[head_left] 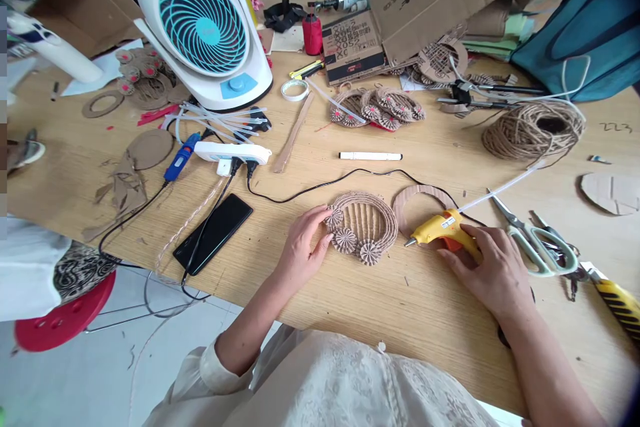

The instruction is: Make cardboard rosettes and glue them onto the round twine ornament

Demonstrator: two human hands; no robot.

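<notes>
My left hand [303,243] pinches the left edge of a round twine-wrapped cardboard wreath [387,217], right at one of its pleated rosettes. Three rosettes [345,241] sit along its left and lower rim, and ribbed cardboard strips cross its middle. To the right, my right hand [493,267] is closed around the handle of a yellow hot glue gun [437,227], which lies on its side with its nozzle toward the wreath. A clear glue stick [503,187] sticks out of its back. Behind the gun lies a plain cardboard ring [415,197], partly covered.
Scissors [540,247] and a yellow utility knife [620,307] lie right of my right hand. A twine roll [515,133], white marker [370,156] and finished wreaths [375,108] are farther back. A fan [205,27], power strip [233,152] and black phone [214,233] stand or lie leftward; a cord crosses the table.
</notes>
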